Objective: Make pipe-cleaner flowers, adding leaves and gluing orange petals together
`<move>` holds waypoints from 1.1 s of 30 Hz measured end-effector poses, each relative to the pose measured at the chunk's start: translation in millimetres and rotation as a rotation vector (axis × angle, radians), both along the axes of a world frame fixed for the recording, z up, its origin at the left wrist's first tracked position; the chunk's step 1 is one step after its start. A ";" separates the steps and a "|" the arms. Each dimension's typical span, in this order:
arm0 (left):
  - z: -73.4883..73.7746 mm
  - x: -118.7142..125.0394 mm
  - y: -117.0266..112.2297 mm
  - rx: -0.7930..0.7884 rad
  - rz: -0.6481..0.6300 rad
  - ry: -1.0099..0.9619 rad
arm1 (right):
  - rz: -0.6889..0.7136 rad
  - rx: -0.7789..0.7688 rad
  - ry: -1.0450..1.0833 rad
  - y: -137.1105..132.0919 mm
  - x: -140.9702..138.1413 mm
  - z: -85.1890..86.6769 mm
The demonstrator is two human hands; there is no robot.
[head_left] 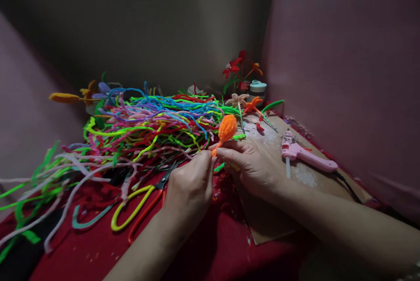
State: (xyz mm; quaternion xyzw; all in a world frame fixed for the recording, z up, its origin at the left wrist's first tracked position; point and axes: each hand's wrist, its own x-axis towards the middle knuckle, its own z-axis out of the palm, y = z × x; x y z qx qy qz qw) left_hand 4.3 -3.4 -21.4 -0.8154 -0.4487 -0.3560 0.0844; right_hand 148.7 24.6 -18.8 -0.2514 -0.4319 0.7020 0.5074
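Note:
An orange pipe-cleaner bud (pixel 227 128) with a rounded, fuzzy head and a short narrow stem stands tilted up between my hands. My left hand (pixel 191 180) is closed, its thumb and fingers pinching the lower end of the stem. From the right, my right hand (pixel 251 165) pinches the same stem just below the round head. Both sets of fingertips nearly meet, and they hide the stem's bottom end. Scissors (pixel 149 200) with yellow and red handles lie beside my left hand, their blades partly under the pile of pipe cleaners (pixel 164 119).
A pink glue gun (pixel 305 156) lies on a brown board (pixel 272 224) at the right, its cable trailing off. Finished pipe-cleaner flowers (pixel 252 105) lie behind it. A lidded jar (pixel 257 90) and red flowers (pixel 232 68) stand in the back corner. Red cloth (pixel 98 254) covers the table.

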 end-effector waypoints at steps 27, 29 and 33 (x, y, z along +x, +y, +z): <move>28.4 4.2 -3.8 -1.080 -0.198 -1.023 | 0.044 0.006 -0.089 1.5 3.6 2.0; 27.7 3.6 -2.9 -1.141 -0.254 -1.116 | 0.054 -0.026 -0.081 1.2 3.2 2.7; 25.8 2.3 -0.4 -1.235 -0.389 -1.227 | 0.141 -0.091 0.000 0.3 3.7 3.4</move>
